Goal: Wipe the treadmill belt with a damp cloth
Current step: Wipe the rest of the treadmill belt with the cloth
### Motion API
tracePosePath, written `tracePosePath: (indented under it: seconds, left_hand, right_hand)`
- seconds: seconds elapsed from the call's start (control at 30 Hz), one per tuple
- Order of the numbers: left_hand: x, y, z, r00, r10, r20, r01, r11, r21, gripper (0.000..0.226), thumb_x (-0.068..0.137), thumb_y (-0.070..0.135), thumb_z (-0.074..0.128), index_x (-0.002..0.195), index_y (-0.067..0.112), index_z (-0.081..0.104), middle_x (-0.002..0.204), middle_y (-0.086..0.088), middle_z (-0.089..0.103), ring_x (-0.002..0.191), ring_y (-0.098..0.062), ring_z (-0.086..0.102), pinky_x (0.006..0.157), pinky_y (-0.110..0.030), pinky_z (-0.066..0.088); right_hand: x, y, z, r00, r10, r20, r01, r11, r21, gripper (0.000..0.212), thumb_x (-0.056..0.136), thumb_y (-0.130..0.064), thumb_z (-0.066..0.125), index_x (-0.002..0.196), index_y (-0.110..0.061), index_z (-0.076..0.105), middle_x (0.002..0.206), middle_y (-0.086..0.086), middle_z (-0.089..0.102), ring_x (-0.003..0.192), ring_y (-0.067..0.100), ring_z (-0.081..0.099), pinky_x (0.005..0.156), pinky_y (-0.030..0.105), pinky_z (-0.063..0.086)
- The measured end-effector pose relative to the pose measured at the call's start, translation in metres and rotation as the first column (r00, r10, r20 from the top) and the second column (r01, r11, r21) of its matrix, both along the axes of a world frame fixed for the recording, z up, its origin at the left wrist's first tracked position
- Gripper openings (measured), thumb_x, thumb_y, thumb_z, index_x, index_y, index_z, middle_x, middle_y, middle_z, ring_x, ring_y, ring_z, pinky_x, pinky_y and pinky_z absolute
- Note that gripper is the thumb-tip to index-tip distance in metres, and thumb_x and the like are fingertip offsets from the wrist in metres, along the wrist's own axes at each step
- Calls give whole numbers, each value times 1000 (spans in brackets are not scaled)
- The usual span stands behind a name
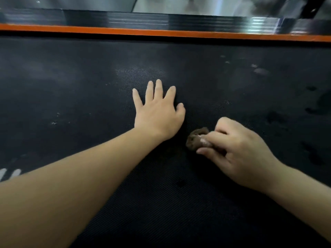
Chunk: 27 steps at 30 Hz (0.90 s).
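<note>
The black textured treadmill belt (75, 90) fills most of the view. My left hand (157, 113) lies flat on it near the middle, fingers straight and spread. To its right, my right hand (238, 151) grips a small bunched brown cloth (195, 139), which sticks out past the fingertips and rests on the belt. Pale dusty smudges show on the belt above my left hand and at the far right; darker wet-looking patches sit along the right side.
An orange strip (161, 32) runs along the belt's far edge, with a ribbed black side rail (143, 21) behind it. White markings (10, 173) show at the belt's lower left.
</note>
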<state>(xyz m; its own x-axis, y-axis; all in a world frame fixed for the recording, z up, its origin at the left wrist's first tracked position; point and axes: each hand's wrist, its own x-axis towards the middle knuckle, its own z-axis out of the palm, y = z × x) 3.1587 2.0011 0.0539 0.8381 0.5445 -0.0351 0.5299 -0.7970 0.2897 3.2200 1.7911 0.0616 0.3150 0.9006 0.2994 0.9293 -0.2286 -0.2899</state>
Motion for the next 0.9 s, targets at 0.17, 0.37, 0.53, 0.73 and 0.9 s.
tracePosePath:
  seconds: [0.17,0.37,0.53,0.73,0.9]
  left_hand:
    - [-1,-1,-5,1000,-5,8,4,999,35,62,103,55,22,160,31,17,171,-7,1,157,-24,-10,122,-59,-11]
    - [2,-1,-7,1000,6,-9,-5,998,62,63,103,56,20,161,32,13,171,-7,-2,157,-24,-12,122,-60,-10]
    - [3,-1,-6,999,-21,-27,23,997,76,63,103,58,17,162,37,9,171,-9,-5,156,-25,-14,123,-55,-12]
    - [3,-1,-7,991,-132,16,129,984,121,62,102,57,14,161,38,14,171,-5,-1,157,-22,-12,126,-42,-8]
    - [3,0,-6,992,-128,12,126,988,95,60,104,57,20,161,40,13,172,-1,-1,157,-19,-10,126,-40,-8]
  right_hand:
    - [72,12,6,887,-461,24,460,887,45,44,89,-58,48,81,-17,62,81,-1,41,73,24,50,61,30,34]
    - [53,1,4,990,-4,-140,0,1000,-31,31,90,-56,54,92,-28,67,85,-6,43,71,13,47,61,31,45]
    - [118,38,4,860,-509,26,508,861,33,33,86,-48,63,93,-15,66,88,5,43,84,32,54,67,34,39]
    - [112,54,4,970,-225,-97,228,974,19,28,84,-49,67,90,-22,67,84,-2,44,73,17,47,66,32,40]
    - [173,97,6,839,-544,6,543,839,41,34,89,-48,66,102,-17,67,99,13,50,95,36,56,75,39,45]
